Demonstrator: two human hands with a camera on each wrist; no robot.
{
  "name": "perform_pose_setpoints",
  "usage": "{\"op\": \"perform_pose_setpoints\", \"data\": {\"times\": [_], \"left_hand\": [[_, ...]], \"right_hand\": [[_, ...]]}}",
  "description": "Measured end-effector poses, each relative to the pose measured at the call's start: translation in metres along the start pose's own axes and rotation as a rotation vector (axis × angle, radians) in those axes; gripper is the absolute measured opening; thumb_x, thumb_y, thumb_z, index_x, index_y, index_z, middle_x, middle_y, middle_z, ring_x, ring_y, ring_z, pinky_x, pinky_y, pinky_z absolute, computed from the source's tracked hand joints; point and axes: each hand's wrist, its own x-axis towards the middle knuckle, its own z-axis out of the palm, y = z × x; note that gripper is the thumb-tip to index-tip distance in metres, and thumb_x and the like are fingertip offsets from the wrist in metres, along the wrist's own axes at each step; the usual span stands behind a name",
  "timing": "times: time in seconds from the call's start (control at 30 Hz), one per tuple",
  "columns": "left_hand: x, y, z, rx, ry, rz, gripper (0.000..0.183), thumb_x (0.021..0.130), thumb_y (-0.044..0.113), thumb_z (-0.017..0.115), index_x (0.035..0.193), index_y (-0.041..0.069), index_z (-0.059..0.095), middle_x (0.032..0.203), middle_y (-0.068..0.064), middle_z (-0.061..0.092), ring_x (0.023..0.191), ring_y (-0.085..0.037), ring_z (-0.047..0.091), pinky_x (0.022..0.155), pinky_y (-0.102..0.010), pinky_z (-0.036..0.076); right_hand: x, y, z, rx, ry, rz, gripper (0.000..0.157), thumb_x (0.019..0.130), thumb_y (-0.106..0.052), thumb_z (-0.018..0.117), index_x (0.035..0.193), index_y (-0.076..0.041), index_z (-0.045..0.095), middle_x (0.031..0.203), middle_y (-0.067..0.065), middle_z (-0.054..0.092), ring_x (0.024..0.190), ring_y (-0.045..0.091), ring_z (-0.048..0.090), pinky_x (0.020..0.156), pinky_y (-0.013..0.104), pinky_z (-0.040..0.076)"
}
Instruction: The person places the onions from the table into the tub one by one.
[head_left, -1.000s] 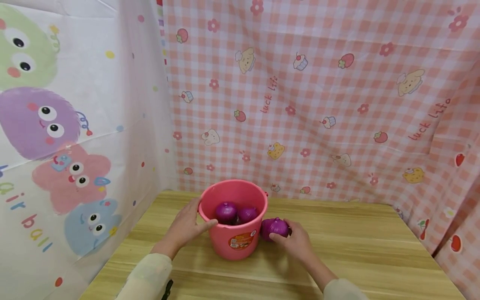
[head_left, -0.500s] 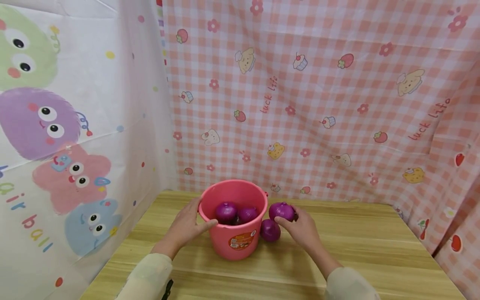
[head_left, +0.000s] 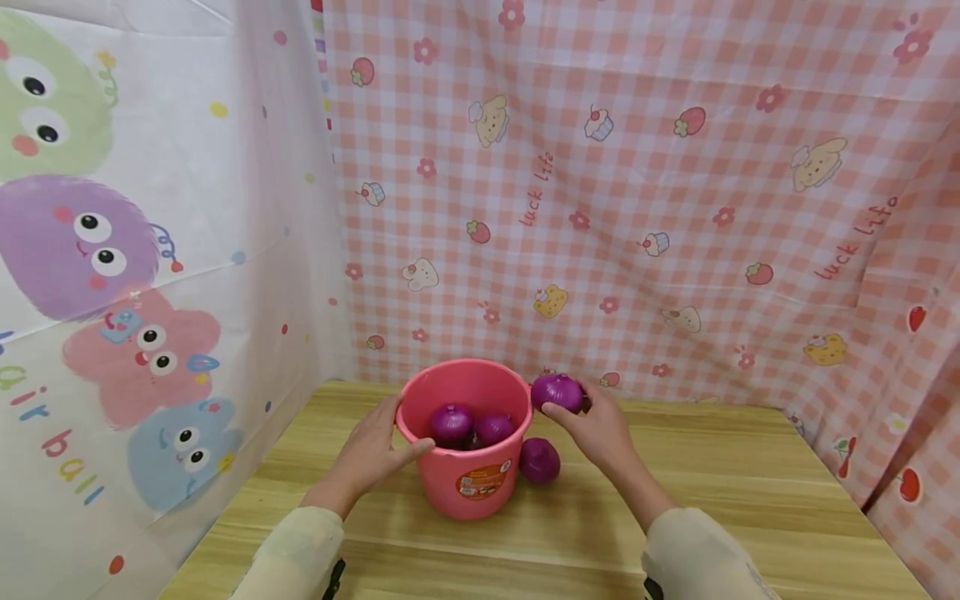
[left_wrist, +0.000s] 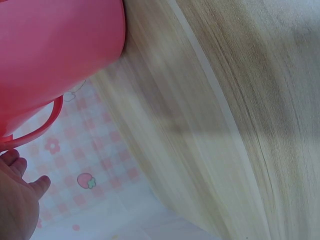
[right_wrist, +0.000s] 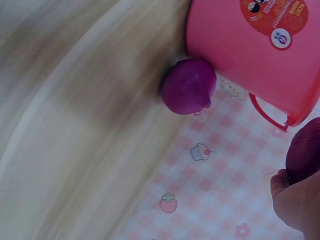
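Note:
A pink bucket (head_left: 468, 479) stands upright on the wooden table, with red onions (head_left: 452, 425) visible inside it. My left hand (head_left: 367, 454) grips its left rim, thumb lying over the front edge; in the left wrist view the hand's fingertips (left_wrist: 17, 165) meet the rim near the handle (left_wrist: 42, 130). Another red onion (head_left: 557, 393) is held in my right hand (head_left: 600, 425), raised beside the bucket's right rim. Below it, one more red onion (head_left: 540, 461) lies on the table against the bucket's right side. The bottom of the bucket's inside is hidden.
The wood-grain table (head_left: 712, 500) extends to both sides of the bucket. Behind it hangs a pink checked cloth (head_left: 637, 192), and a white cartoon-print cloth (head_left: 262, 208) hangs at the left.
My right hand has lifted one onion from beside the bucket up to rim height, then a little left toward the rim. The other onion there came into view. My left hand stayed put.

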Motion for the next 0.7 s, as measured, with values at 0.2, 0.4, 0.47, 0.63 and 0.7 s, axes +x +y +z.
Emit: {"op": "perform_pose_setpoints", "data": {"times": [0.2,0.4,0.47,0.63,0.7], "left_hand": [[0.000,0.000,-0.001,-0.010,-0.002,-0.003,0.094,0.068,0.073,0.055,0.142,0.023,0.026,0.139,0.002,0.035,0.126,-0.021,0.033,0.098,-0.053,0.032],[0.000,0.000,0.000,-0.012,0.000,0.000,0.094,0.068,0.072,0.055,0.142,0.023,0.026,0.139,0.002,0.035,0.125,-0.021,0.033,0.098,-0.053,0.031],[0.000,0.000,-0.001,-0.014,0.001,0.000,0.094,0.068,0.072,0.055,0.142,0.023,0.026,0.139,0.003,0.036,0.125,-0.021,0.034,0.098,-0.053,0.031],[0.000,0.000,0.000,-0.014,-0.002,-0.006,0.094,0.068,0.073,0.055,0.142,0.024,0.025,0.139,0.003,0.035,0.126,-0.021,0.033,0.098,-0.054,0.031],[0.000,0.000,0.000,-0.011,-0.004,-0.011,0.094,0.068,0.073,0.055,0.142,0.024,0.026,0.140,0.003,0.035,0.126,-0.021,0.033,0.098,-0.054,0.031]], "right_hand": [[0.000,-0.015,0.005,-0.004,-0.004,0.018,0.071,0.073,-0.052,0.068,0.128,-0.011,0.048,0.117,0.009,0.050,0.106,0.024,0.053,0.082,0.037,0.049],[0.002,-0.028,0.017,0.038,-0.023,0.013,0.069,0.074,-0.048,0.070,0.128,-0.012,0.048,0.119,0.007,0.051,0.107,0.021,0.053,0.085,0.037,0.048],[0.003,-0.034,0.022,0.050,-0.031,0.017,0.069,0.073,-0.048,0.070,0.128,-0.012,0.048,0.119,0.006,0.052,0.107,0.020,0.053,0.086,0.036,0.048],[0.002,-0.048,0.034,0.017,-0.030,-0.004,0.074,0.071,-0.050,0.071,0.129,-0.011,0.048,0.118,0.007,0.051,0.104,0.021,0.053,0.085,0.038,0.048],[0.002,-0.052,0.039,-0.002,-0.025,-0.021,0.076,0.071,-0.051,0.071,0.130,-0.010,0.048,0.117,0.008,0.051,0.103,0.021,0.052,0.085,0.039,0.047]]}}
